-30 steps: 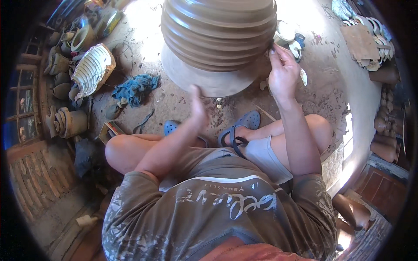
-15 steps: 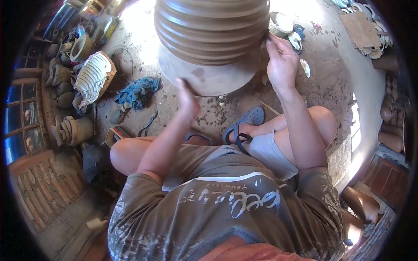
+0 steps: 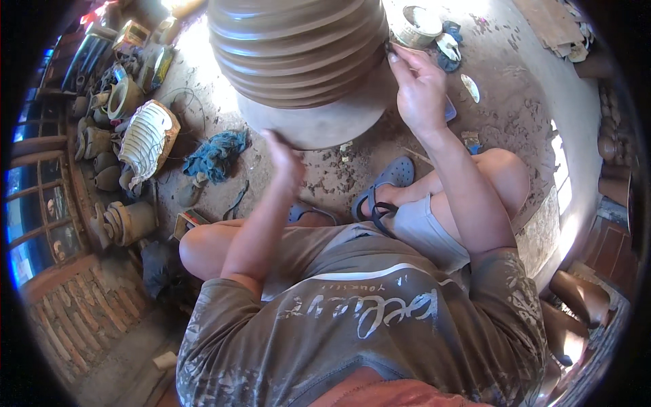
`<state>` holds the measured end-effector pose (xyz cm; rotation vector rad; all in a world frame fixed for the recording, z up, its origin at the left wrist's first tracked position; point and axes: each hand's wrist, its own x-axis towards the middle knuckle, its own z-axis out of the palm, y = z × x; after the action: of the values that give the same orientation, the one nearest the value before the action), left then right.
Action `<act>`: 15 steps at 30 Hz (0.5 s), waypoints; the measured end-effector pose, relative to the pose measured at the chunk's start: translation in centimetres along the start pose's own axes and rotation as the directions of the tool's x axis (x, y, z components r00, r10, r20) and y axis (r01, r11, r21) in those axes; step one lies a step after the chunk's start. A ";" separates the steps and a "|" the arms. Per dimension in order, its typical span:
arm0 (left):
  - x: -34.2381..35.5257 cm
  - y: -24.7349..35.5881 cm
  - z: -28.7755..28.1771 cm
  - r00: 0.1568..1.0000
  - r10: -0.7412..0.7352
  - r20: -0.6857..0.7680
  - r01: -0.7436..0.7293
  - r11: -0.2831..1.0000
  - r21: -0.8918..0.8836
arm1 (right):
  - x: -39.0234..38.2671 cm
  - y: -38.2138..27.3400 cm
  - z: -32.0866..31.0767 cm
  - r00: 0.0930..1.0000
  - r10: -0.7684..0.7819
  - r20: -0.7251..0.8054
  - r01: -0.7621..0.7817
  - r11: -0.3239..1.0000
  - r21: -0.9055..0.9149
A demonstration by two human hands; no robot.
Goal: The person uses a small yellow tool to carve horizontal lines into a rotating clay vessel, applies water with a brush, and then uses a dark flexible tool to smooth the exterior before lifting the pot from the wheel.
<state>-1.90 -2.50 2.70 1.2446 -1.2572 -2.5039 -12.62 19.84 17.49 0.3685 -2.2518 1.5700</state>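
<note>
A large brown clay pot [image 3: 298,57] with ridges running round its wall stands on a round potter's wheel [image 3: 325,127]; its top is cut off by the picture's upper edge. My left hand [image 3: 286,163] is at the near left rim of the wheel, fingers stretched out, holding nothing that I can see. At the pot's right side, my right hand [image 3: 422,98] is closed in a pinch. A small dark thing shows at its fingertips against the ridged wall, too little of it visible to name.
Left of the wheel lie a blue-green rag [image 3: 213,156] and a white ribbed piece [image 3: 148,141]. Several clay pots line the left side. Beyond my right hand stands a pale bucket [image 3: 417,26]. My crossed legs and a blue clog [image 3: 386,184] are close below the wheel.
The whole view has shifted, so the pot appears farther left. My right hand stays at the pot's right wall, and my left hand stays by the wheel's rim.
</note>
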 end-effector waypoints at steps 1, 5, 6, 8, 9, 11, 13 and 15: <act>1.7 2.0 -0.8 0.993 0.113 -0.032 -0.114 0.991 -0.069 | 0.0 0.6 -0.1 1.000 0.003 -0.029 -0.002 1.000 0.016; 4.6 -2.5 -3.6 0.992 0.124 -0.014 -0.123 0.990 0.073 | 0.1 2.5 1.0 0.980 0.199 0.013 -0.196 0.949 0.246; 2.3 -5.3 -2.2 1.000 -0.009 0.014 0.007 0.991 0.136 | 0.1 3.2 0.8 0.982 0.191 -0.002 -0.186 0.957 0.221; -2.6 -6.8 -0.9 0.973 -0.228 0.047 0.215 0.957 0.197 | 0.2 3.8 0.5 0.986 0.168 -0.004 -0.164 0.969 0.187; -4.2 -6.4 -0.3 0.945 -0.319 0.068 0.301 0.934 0.195 | 0.0 3.8 0.5 0.986 0.169 0.003 -0.167 0.972 0.166; -4.4 -3.7 0.5 0.949 -0.315 0.020 0.308 0.939 0.149 | -0.6 3.4 0.6 0.985 0.169 0.015 -0.170 0.978 0.125; 1.2 0.0 -1.3 1.000 0.006 -0.010 -0.006 1.000 0.001 | -1.0 2.8 0.8 0.986 0.169 0.003 -0.169 0.978 0.122; 4.6 4.4 -3.4 0.996 0.074 -0.054 -0.073 0.997 0.016 | -1.5 2.9 1.1 0.987 0.160 0.002 -0.159 0.978 0.137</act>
<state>-3.85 -9.38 1.78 1.2372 -1.2859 -2.3976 -12.68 19.81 14.05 0.2204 -2.2205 1.8092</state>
